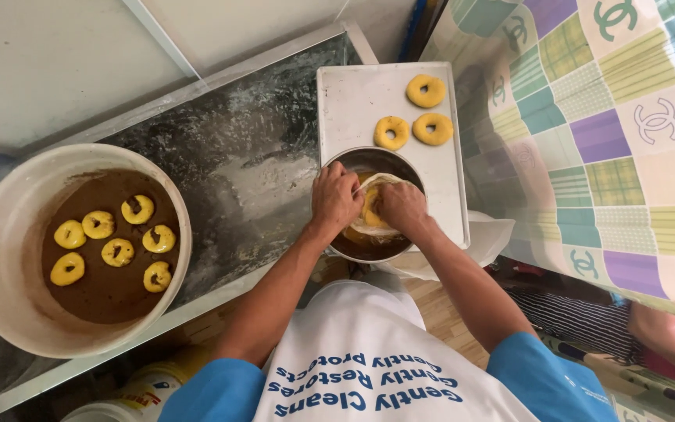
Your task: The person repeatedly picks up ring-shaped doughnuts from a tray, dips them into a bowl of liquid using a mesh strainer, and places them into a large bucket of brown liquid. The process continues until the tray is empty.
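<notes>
— Yellow dough piece (371, 209), soft and wet-looking, over a pale sheet (384, 184) draped in the steel bowl (373, 160). Held there probably so drips fall back into the bowl.

— And the hands?

— Left hand (335, 199) and right hand (401, 205) side by side above the bowl, fingers curled down onto the dough and sheet, touching them; whether truly clamped or only pressing, cannot tell. Knuckles up, thumbs hidden.

— Which way does the piece lie?

— Mostly covered. Looks roundish, no clear long axis; flat side seemingly up toward the camera.

— Around the bowl?

— Sits on the near end of a white tray (353, 101), which lies on the dark, flour-streaked counter (236, 156). Three finished yellow rings (414, 114) lie flat at the far end of the tray, holes upward, two touching, one just beyond. Likely parked there within easy reach.

— Further out?

— Well apart to the left, a big cream basin (9, 227) of brown liquid with seven yellow rings (112, 239) floating flat, holes upward. On the right, a checked patterned cloth (603, 133). White plastic bag (486, 234) just beside the tray's near corner. Another person's arm (669, 340) at the lower right edge.
</notes>
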